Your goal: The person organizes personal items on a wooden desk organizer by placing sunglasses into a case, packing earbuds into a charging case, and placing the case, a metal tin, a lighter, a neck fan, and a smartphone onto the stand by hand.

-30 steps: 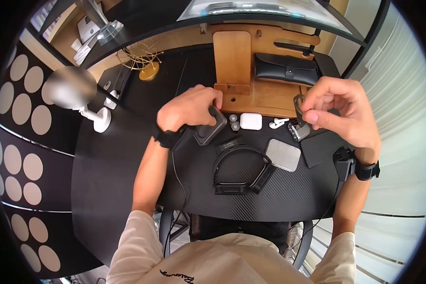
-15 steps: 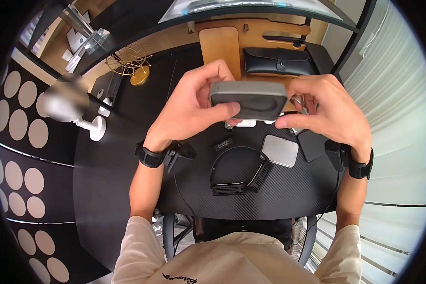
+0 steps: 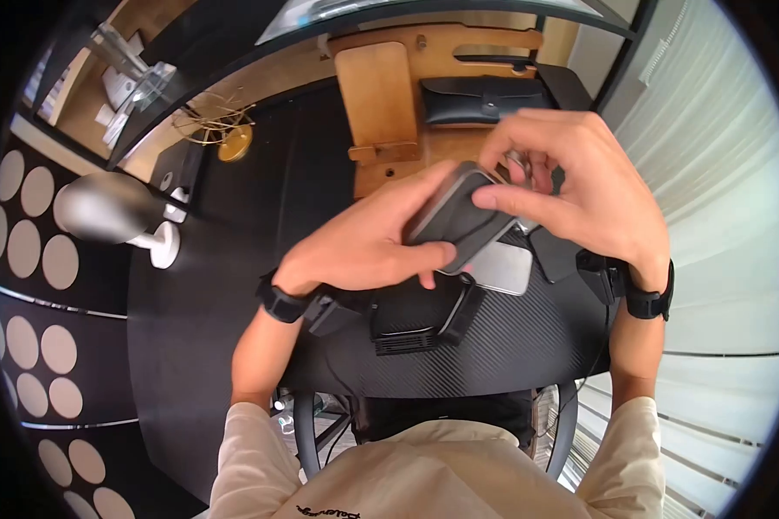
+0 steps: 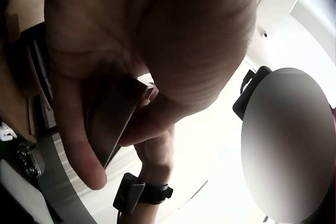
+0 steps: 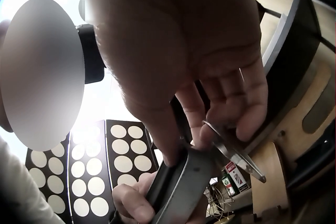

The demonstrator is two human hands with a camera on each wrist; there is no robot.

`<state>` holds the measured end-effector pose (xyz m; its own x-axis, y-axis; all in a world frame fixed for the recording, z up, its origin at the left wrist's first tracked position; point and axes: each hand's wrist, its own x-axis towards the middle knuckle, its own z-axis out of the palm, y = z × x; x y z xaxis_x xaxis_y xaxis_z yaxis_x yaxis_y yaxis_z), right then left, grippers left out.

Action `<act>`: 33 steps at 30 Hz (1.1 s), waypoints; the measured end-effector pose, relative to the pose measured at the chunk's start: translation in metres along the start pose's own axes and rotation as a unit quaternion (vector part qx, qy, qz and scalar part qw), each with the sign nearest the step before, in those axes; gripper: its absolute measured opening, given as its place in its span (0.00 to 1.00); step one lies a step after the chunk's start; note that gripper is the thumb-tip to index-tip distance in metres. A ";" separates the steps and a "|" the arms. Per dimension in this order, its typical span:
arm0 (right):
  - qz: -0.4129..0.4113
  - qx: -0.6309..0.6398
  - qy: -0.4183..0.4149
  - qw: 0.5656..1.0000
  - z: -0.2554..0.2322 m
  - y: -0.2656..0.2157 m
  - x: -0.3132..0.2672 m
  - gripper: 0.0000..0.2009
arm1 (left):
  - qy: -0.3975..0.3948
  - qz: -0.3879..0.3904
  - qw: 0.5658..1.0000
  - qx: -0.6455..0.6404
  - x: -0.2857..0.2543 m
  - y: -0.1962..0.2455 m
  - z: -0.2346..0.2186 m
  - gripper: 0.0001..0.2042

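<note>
My left hand (image 3: pixel 363 242) grips a dark grey rounded case (image 3: pixel 466 223), thumb across its face and fingers beneath. The case stands diagonal above the desk, with a lighter grey rim. At its far corner the right hand (image 3: pixel 589 186) pinches it, thumb on the face. A shiny, narrow metal piece (image 5: pixel 244 161) is also held among the right fingers, beside the case end; its kind I cannot tell. Seen from the left wrist, the case (image 4: pixel 113 121) lies edge-on between thumb and fingers. Under the hands sits a black neckband device (image 3: pixel 407 343), partly hidden.
A flat silver box (image 3: pixel 506 270) and a black pad (image 3: pixel 552 255) lie at the right. Behind rise a wooden stand (image 3: pixel 376 95) and a black pouch (image 3: pixel 485 101). White earbuds (image 4: pixel 6 131) lie on the desk. A lamp (image 3: pixel 165 246) and a gold wire ornament (image 3: pixel 235 144) stand left.
The left hand has lifted the case off the desk to the right hand, which carried the metal piece. Since half a second ago, the case has turned from level to diagonal.
</note>
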<state>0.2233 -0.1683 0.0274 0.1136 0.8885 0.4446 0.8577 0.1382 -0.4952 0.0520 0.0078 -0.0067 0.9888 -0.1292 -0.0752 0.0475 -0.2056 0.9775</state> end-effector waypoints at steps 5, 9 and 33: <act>0.042 0.047 0.103 0.993 -0.020 -0.006 -0.008 0.09 | 0.080 0.010 0.992 -0.095 0.001 0.000 0.001 0.34; 0.065 0.206 0.105 0.971 -0.027 -0.018 -0.012 0.12 | 0.118 0.019 0.987 -0.103 0.006 -0.003 0.006 0.36; -0.009 -0.063 0.112 0.992 0.014 -0.027 -0.001 0.21 | 0.084 0.141 0.977 -0.134 0.005 -0.005 0.004 0.53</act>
<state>0.1928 -0.1673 0.0303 0.1944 0.7653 0.6137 0.9145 0.0848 -0.3955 0.0557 0.0045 -0.0130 0.9762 0.0215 0.2159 -0.2170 0.0793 0.9730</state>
